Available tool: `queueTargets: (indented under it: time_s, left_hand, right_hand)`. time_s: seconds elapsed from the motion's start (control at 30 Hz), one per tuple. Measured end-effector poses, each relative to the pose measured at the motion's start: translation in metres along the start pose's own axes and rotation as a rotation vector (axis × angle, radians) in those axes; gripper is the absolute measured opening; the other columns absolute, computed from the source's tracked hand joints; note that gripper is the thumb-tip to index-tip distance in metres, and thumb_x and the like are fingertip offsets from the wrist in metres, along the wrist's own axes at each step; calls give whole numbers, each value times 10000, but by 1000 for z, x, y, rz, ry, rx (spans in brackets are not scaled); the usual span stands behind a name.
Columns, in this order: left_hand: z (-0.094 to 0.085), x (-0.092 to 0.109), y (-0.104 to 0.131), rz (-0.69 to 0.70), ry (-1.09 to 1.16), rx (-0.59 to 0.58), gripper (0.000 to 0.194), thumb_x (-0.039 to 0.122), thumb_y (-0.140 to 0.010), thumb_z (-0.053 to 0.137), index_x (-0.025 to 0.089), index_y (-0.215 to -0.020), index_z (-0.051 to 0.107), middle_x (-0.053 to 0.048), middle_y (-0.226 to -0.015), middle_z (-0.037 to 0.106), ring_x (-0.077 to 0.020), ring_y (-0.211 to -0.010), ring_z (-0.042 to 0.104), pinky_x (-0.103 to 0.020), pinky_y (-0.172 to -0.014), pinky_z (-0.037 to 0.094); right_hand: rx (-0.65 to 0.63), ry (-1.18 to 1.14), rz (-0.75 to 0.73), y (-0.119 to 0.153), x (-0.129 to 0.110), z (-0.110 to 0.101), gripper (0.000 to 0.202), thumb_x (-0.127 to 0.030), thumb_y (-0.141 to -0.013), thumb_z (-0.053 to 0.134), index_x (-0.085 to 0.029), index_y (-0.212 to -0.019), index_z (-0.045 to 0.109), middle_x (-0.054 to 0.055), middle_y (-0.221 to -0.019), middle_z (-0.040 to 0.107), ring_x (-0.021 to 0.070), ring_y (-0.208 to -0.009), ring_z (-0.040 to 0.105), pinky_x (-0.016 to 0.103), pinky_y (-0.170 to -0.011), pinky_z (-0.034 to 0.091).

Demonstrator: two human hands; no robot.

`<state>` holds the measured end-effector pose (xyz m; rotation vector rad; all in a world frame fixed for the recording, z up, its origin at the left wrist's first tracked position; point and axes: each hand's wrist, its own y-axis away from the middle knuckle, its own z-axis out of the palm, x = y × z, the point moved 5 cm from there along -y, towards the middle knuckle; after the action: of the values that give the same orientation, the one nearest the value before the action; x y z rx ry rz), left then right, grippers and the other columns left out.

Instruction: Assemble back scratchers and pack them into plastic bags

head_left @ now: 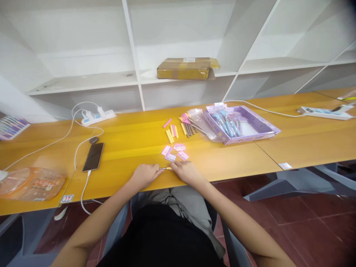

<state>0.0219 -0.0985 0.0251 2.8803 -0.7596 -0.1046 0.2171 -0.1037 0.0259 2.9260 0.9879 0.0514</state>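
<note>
Your left hand point(145, 175) and right hand point(187, 171) pinch the stick point(165, 168). A slip could scatter the nearby cards point(170, 158).

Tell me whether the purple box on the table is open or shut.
Open. No lid covers the purple box: its inside shows, with bagged blue items lying toward its left side.

The head-worn camera looks forward and down from above the left hand point(145, 175) and right hand point(187, 172), facing white shelving point(178, 29).
</note>
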Motion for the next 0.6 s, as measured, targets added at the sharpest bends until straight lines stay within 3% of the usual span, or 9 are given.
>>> queueTargets:
  time_s: [0.23, 0.4, 0.5, 0.6]
  left_hand:
    - [-5, -3, 0, 42, -30, 42, 618, 584, -1162, 271, 174, -1142, 733, -155, -981, 825, -306, -892, 808, -338, -717, 540]
    - [-19, -13, 0, 56, -60, 103, 568, 566, -1162, 312, 183, -1073, 722, -144, -931, 810, -276, -825, 778, -307, -671, 493]
    - [-30, -38, 7, 19, -87, 154, 549, 572, -1154, 348, 191, -991, 708, -126, -879, 793, -243, -782, 747, -278, -651, 454]
    - [-43, -81, 29, 17, -125, 208, 562, 589, -1147, 341, 203, -938, 692, -98, -826, 764, -218, -729, 702, -262, -618, 395]
  right_hand:
    - [0, -6, 15, 0, 4, -11, 374, -252, -1176, 352, -151, -1258, 704, 152, -1117, 774, 224, -894, 687, 314, -704, 354]
    - [90, 43, 27, 9, 16, -19, 329, -171, -1127, 417, -159, -1310, 690, 129, -1101, 772, 224, -873, 672, 334, -693, 335]
    - [191, 82, 40, 27, 42, -24, 310, -160, -1093, 479, -154, -1325, 686, 122, -1041, 768, 222, -843, 652, 337, -700, 341]
    - [309, 141, 43, 64, 89, -30, 264, -149, -1077, 497, -175, -1197, 731, 95, -924, 748, 213, -800, 623, 331, -728, 355]
